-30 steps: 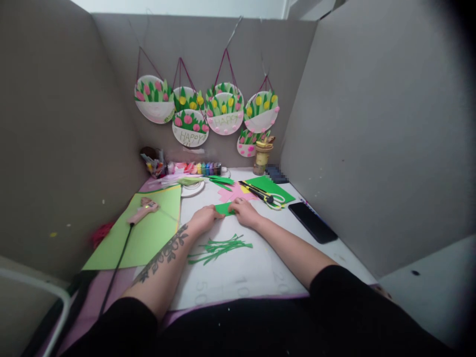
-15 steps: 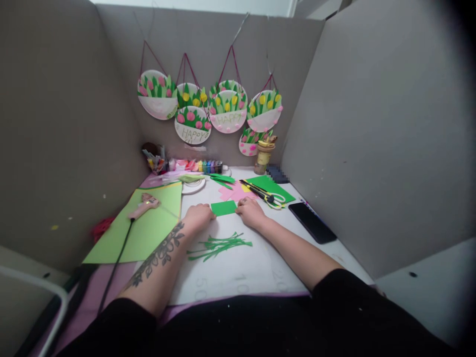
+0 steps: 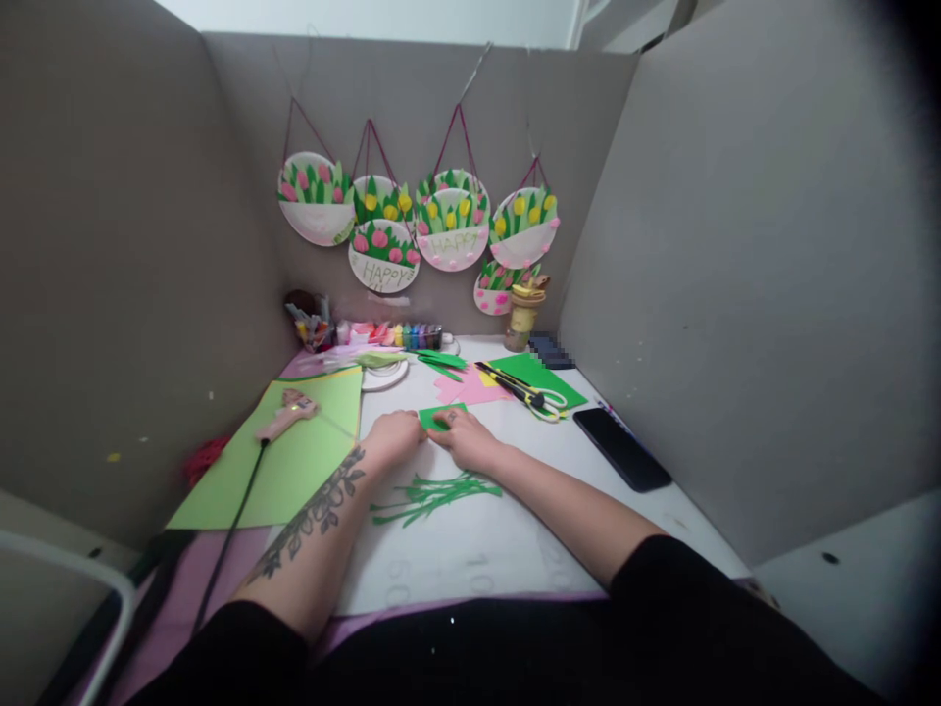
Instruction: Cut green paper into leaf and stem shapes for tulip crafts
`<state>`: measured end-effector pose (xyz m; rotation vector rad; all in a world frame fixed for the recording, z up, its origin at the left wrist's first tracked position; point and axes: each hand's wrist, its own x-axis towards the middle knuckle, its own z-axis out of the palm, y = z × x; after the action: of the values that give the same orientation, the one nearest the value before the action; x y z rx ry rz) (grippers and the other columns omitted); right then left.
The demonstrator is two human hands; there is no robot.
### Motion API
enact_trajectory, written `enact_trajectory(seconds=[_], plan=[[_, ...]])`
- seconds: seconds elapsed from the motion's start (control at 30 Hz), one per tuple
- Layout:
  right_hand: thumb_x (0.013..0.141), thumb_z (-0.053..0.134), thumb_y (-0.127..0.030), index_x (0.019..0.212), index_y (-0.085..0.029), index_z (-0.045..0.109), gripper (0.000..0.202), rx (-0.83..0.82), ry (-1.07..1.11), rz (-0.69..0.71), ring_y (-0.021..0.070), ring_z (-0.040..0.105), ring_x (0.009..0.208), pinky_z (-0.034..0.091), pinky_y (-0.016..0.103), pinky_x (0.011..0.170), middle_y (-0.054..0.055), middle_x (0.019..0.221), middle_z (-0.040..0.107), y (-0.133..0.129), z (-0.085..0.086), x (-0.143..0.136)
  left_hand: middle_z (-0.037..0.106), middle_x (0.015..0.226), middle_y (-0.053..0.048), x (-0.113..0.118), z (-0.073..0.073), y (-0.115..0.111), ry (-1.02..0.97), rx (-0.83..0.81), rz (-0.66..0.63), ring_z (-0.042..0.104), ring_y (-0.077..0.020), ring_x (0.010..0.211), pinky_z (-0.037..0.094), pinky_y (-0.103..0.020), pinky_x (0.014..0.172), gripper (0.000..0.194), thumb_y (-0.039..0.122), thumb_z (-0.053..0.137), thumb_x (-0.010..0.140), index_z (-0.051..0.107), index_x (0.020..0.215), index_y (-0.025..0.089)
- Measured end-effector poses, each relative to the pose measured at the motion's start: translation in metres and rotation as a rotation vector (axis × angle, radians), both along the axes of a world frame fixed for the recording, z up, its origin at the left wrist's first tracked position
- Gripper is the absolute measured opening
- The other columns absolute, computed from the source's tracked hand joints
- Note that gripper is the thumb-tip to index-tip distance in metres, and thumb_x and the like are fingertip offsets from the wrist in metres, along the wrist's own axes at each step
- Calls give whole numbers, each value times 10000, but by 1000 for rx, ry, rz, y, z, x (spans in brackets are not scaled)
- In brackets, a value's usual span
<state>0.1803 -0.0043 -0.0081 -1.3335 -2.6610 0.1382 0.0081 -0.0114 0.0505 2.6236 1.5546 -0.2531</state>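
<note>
A small green paper rectangle (image 3: 428,419) lies on the white table mat, partly covered by my fingers. My left hand (image 3: 395,437) is closed at its left edge, fingers curled and pinching near the corner. My right hand (image 3: 470,441) lies over the paper's right part, with thumb and fingers pressed on it close to the left hand. Just in front of both hands rests a loose pile of thin green paper strips (image 3: 430,498). Whether the paper is folded is hard to see under the fingers.
Left of me, a pink glue gun (image 3: 288,420) sits on a light green sheet (image 3: 221,500). Scissors (image 3: 540,400) lie across pink paper (image 3: 463,390) and a green sheet (image 3: 529,368). A black phone (image 3: 621,449) is at the right. Decorated paper plates (image 3: 454,250) hang behind.
My right hand has slid left from the paper's right edge onto the paper, closer to my left hand. The left hand stays at its edge. The view has tilted slightly upward.
</note>
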Motion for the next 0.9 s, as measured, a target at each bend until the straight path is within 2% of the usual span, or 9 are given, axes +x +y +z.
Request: enact_trajectory(seconds=[0.07,0.23,0.33,0.43,0.5,0.63,0.73,0.9], plan=[[956,448,-338,1203,-286,658,328,-19,-24,-31,264,430,1216,334,374,968,95,1363,506,1,3,4,654,1025,-126,-1,0,0,4,-7,2,616,-252,950,449,-319,765,288,235,436,855,714,906,181],[940,455,-316,1130,-282,703,314,-30,-133,-209,311,437,1200,357,400,902,145,1275,560,2,11,33,652,975,-133,1,-1,-2,16,32,-4,607,-245,935,436,-313,750,277,210,437,862,709,885,158],[945,434,-311,1135,-292,698,326,-27,-164,-244,309,445,1179,356,396,884,140,1212,589,2,12,46,646,957,-150,5,-8,-3,27,87,-29,582,-260,952,430,-329,754,279,172,432,863,707,887,129],[955,407,-310,1097,-257,717,344,-17,-161,-244,302,463,1153,356,385,876,142,1171,606,3,10,48,632,956,-163,12,-21,0,10,125,-64,553,-271,966,427,-347,772,299,174,420,881,711,871,107],[959,400,-311,1046,-221,735,358,-4,-148,-242,303,467,1148,352,384,883,152,1172,607,5,7,46,624,984,-154,19,-30,4,-45,126,-119,535,-258,985,421,-344,809,345,232,389,922,718,919,130],[957,408,-299,1010,-195,745,356,5,-111,-236,301,462,1159,337,381,914,164,1193,599,6,4,41,600,1067,-117,31,-41,12,-162,141,-192,519,-231,995,403,-343,863,438,346,295,978,679,1143,215],[959,395,-287,1032,-196,737,362,-5,-112,-239,300,468,1151,342,376,908,164,1169,605,3,7,41,596,1068,-121,31,-37,13,-158,144,-173,514,-242,1009,399,-352,859,417,355,326,972,686,1142,233],[910,452,-227,1025,-199,733,306,-12,-155,-225,302,494,1107,362,371,872,159,1090,624,-1,11,44,626,979,-176,14,-17,7,29,94,-30,527,-298,986,407,-380,769,293,204,450,890,736,896,140]])
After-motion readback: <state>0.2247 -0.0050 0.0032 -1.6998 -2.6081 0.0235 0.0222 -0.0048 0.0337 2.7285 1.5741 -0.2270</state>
